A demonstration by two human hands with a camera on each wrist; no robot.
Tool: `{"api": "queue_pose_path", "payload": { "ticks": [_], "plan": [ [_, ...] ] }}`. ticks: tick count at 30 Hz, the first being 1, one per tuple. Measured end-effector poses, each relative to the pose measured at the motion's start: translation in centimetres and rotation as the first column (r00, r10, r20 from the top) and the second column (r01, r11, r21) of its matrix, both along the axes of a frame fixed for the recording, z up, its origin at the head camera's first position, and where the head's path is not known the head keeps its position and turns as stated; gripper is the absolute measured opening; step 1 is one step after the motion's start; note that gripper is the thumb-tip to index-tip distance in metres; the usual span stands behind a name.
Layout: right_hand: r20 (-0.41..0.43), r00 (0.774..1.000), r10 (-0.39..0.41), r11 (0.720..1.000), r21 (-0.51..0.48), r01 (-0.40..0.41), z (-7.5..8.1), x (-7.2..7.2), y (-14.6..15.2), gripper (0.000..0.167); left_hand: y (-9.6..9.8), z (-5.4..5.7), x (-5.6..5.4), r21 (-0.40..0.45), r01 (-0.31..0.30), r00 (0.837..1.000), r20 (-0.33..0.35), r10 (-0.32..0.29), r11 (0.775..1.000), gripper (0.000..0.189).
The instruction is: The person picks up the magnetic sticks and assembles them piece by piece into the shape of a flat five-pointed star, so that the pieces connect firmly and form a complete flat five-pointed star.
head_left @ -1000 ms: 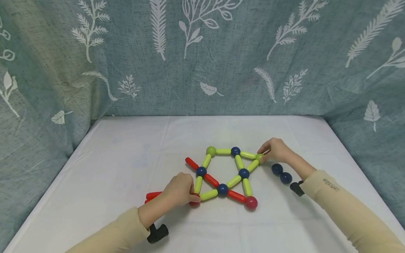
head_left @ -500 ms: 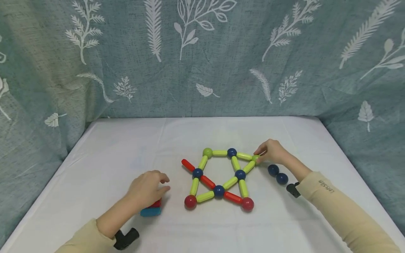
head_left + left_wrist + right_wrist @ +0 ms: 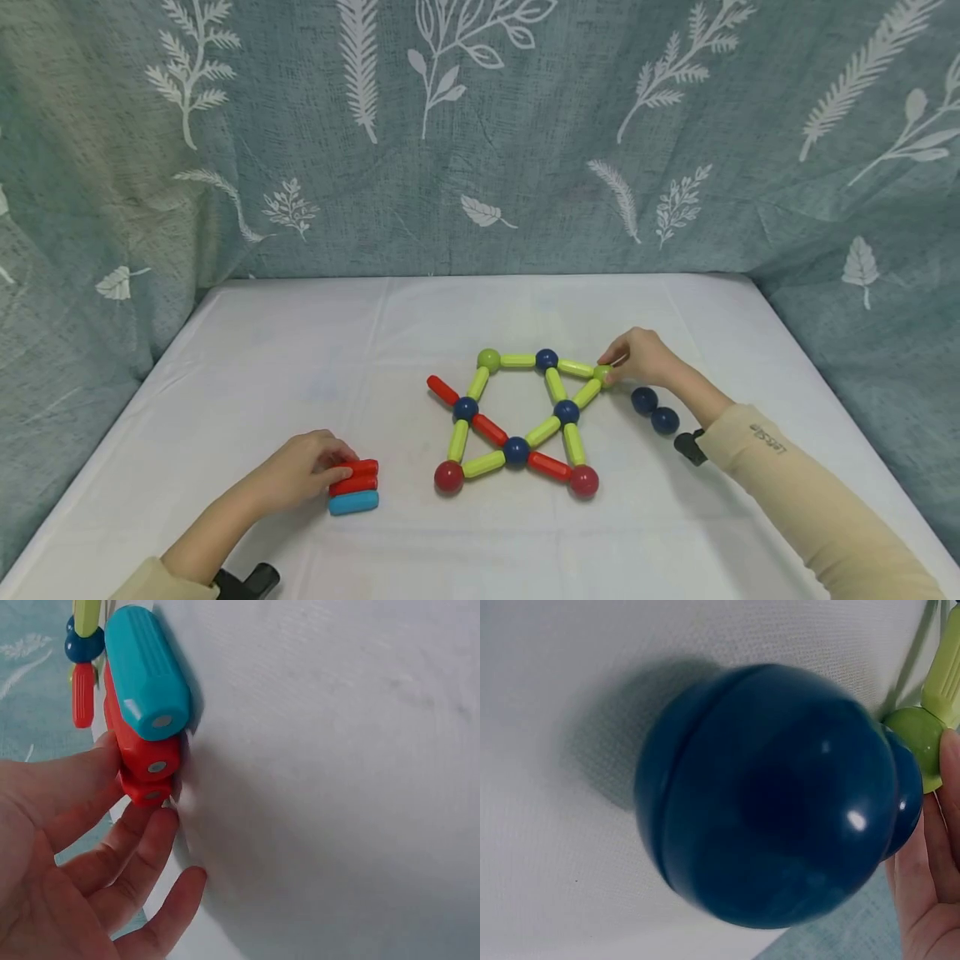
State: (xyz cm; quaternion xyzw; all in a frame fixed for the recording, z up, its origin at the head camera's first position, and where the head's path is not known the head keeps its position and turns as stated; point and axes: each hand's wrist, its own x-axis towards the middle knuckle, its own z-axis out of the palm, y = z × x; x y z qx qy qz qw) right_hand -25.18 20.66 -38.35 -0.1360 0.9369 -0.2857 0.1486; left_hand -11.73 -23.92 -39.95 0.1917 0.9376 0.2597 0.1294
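In the head view, a flat frame of magnetic rods and balls lies mid-table: yellow-green rods (image 3: 483,464), red rods (image 3: 490,430), blue balls (image 3: 516,451), red balls (image 3: 448,477) and a green ball (image 3: 489,360). At its right corner my right hand (image 3: 647,360) pinches another green ball (image 3: 913,739) between thumb and fingers. On the left, two loose red magnetic rods (image 3: 363,482) and a blue rod (image 3: 354,502) lie side by side. My left hand (image 3: 296,473) grips the red rods' near end, thumb on one side, fingertips on the other; the exact grip is partly hidden.
Two loose blue balls (image 3: 654,410) touch each other beside my right wrist; one looms large in the right wrist view. One red rod (image 3: 442,389) sticks out from the frame's left side. A patterned curtain (image 3: 450,167) hangs behind the white-covered table (image 3: 300,333).
My left hand has let go of the red ball at the frame's lower left corner and moved left to the loose rods. The right hand stays on the green ball.
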Motion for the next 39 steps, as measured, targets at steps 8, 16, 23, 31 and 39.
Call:
{"api": "queue_pose_path", "payload": {
  "ticks": [8,16,23,31,39],
  "plan": [
    [0.006,1.000,-0.005,1.000,0.002,0.005,0.0,-0.1,-0.1,0.024,0.9,2.1,-2.0,-0.032,-0.108,0.993,-0.059,0.106,0.994,0.014],
    [0.012,1.000,-0.006,1.000,0.011,0.006,0.3,0.0,0.3,0.023,6.5,3.6,-9.0,-0.030,-0.084,0.989,-0.128,0.079,0.996,0.013],
    [0.026,1.000,-0.007,1.000,0.003,0.007,0.2,-0.1,0.1,0.022,11.3,2.2,-12.7,-0.079,-0.140,0.990,-0.043,0.137,0.987,0.018],
    [0.022,1.000,-0.008,1.000,0.002,0.008,0.2,-0.1,-0.2,0.021,12.5,0.6,-13.3,-0.083,-0.193,0.981,-0.029,0.191,0.978,0.018],
    [0.016,1.000,-0.009,1.000,0.006,0.009,0.3,-0.1,-0.1,0.021,12.7,0.4,-13.2,-0.077,-0.197,0.980,-0.035,0.195,0.977,0.019]
  ]
}}
